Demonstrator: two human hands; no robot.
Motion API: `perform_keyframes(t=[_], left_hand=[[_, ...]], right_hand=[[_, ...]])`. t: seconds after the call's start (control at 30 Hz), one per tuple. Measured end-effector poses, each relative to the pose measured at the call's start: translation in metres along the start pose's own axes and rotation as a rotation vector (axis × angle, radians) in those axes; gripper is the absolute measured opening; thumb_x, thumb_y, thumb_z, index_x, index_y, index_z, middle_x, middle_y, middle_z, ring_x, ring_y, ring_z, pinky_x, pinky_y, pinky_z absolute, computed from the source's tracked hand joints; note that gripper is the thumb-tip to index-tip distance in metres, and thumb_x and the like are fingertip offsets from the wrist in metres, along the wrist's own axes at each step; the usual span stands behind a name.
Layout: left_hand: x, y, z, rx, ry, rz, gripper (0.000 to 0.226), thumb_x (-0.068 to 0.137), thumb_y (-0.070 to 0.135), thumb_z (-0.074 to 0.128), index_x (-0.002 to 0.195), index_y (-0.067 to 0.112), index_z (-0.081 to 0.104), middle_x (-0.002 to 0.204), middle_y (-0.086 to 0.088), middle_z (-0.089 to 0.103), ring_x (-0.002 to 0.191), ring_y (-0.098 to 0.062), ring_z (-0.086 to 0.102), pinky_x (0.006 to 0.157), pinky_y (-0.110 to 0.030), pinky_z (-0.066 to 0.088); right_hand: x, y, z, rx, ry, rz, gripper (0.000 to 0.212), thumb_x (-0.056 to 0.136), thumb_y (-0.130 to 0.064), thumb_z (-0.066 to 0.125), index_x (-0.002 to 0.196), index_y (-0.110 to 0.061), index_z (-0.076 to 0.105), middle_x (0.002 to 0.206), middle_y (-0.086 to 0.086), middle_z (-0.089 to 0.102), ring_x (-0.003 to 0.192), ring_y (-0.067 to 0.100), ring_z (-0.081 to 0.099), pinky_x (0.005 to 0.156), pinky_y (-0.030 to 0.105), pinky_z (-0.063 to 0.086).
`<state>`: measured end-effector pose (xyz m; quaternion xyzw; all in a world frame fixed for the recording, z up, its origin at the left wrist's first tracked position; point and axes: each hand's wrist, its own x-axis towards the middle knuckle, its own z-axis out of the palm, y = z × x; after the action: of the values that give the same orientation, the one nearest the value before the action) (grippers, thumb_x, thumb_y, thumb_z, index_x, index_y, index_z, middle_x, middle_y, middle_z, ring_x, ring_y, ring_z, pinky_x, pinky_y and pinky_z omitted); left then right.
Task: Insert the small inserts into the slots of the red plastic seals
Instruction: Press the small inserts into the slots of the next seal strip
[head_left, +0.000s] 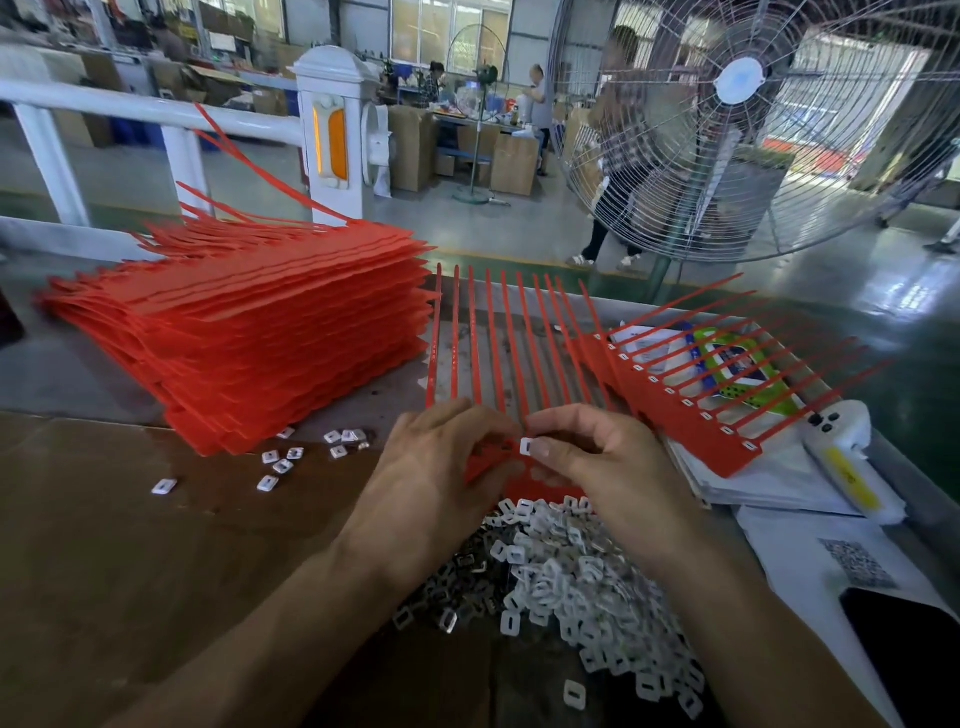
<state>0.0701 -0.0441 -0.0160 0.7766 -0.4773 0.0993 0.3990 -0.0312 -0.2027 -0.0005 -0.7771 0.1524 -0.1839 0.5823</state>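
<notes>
Heaped white slotted inserts (571, 577); right hand (613, 467) pinches one, left hand (436, 467) grips red comb-like seal strip (519, 353)

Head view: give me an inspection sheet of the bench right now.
Surface: brown cardboard sheet over the bench.
Job's things: stack of red seals at left; seal strip in work under both hands; filled strip at right; insert pile near the wrists.
Clutter: stray inserts, papers, dark phone.
Hands: left hand holds the strip; right hand pinches one insert.
Cables: nothing seen.
Surroundings: large fan, white railing, workers behind.
</notes>
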Motion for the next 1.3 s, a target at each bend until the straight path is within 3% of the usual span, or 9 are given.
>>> perform_keyframes(t=[0.33,0.57,0.67,0.8,0.9,1.03,1.17,1.3], left_hand=[[0.001,0.003,-0.003,-0.047,0.027,0.01,0.018,0.088,0.047,0.065,0.103,0.037,0.067,0.096,0.021,0.062,0.096,0.002,0.057,0.096,-0.035,0.041],[0.001,0.002,-0.001,-0.049,0.023,0.012,0.024,0.091,0.042,0.066,0.113,0.036,0.071,0.101,0.021,0.064,0.101,0.001,0.058,0.098,-0.035,0.041],[0.0,0.001,0.001,-0.076,0.042,-0.016,0.022,0.087,0.052,0.064,0.106,0.04,0.066,0.098,0.023,0.062,0.099,0.001,0.058,0.096,-0.03,0.041],[0.0,-0.001,0.002,-0.064,0.056,-0.011,0.013,0.089,0.047,0.066,0.099,0.04,0.063,0.096,0.024,0.061,0.098,0.002,0.057,0.095,-0.03,0.042],[0.003,-0.007,-0.001,-0.031,0.057,-0.02,0.009,0.091,0.039,0.069,0.099,0.036,0.065,0.096,0.022,0.063,0.097,0.001,0.057,0.094,-0.037,0.044],[0.009,-0.027,-0.013,-0.015,0.082,-0.171,0.006,0.093,0.038,0.068,0.098,0.034,0.069,0.098,0.019,0.065,0.1,-0.004,0.057,0.095,-0.045,0.047],[0.011,-0.04,-0.014,0.041,0.036,-0.272,0.008,0.093,0.038,0.069,0.1,0.035,0.071,0.106,0.017,0.063,0.113,-0.009,0.054,0.103,-0.043,0.039],[0.015,-0.044,-0.007,0.112,-0.043,-0.298,0.008,0.092,0.04,0.069,0.1,0.039,0.069,0.111,0.02,0.059,0.118,-0.006,0.045,0.093,-0.03,0.022]], right_hand=[[-0.002,-0.002,0.004,0.039,-0.034,-0.018,0.023,0.095,-0.016,0.071,0.099,-0.038,0.075,0.093,-0.003,0.078,0.086,0.013,0.076,0.075,0.017,0.056],[-0.001,0.002,0.004,0.077,0.015,-0.006,0.022,0.093,-0.016,0.073,0.105,-0.035,0.074,0.1,-0.007,0.077,0.088,0.013,0.076,0.075,0.017,0.057],[0.0,0.002,0.005,0.073,0.024,-0.021,0.026,0.093,-0.018,0.074,0.104,-0.041,0.073,0.1,-0.009,0.077,0.092,0.011,0.075,0.076,0.018,0.057],[-0.001,0.002,0.006,0.064,0.012,-0.011,0.025,0.093,-0.016,0.074,0.102,-0.039,0.074,0.098,-0.005,0.077,0.085,0.011,0.075,0.071,0.018,0.057],[-0.001,0.003,0.004,0.028,0.063,-0.013,0.021,0.093,-0.012,0.073,0.098,-0.033,0.075,0.091,-0.003,0.077,0.074,0.01,0.072,0.064,0.021,0.056],[0.0,0.004,-0.003,-0.01,0.176,-0.001,0.019,0.095,-0.006,0.069,0.098,-0.023,0.077,0.085,-0.003,0.077,0.076,0.013,0.075,0.069,0.021,0.058],[0.0,0.005,-0.006,-0.028,0.219,0.042,0.023,0.097,-0.006,0.067,0.101,-0.025,0.078,0.088,-0.008,0.078,0.08,0.012,0.077,0.078,0.026,0.061],[0.002,0.006,-0.005,-0.035,0.256,0.057,0.024,0.1,-0.006,0.063,0.096,-0.025,0.077,0.084,-0.006,0.078,0.079,0.013,0.077,0.085,0.036,0.06]])
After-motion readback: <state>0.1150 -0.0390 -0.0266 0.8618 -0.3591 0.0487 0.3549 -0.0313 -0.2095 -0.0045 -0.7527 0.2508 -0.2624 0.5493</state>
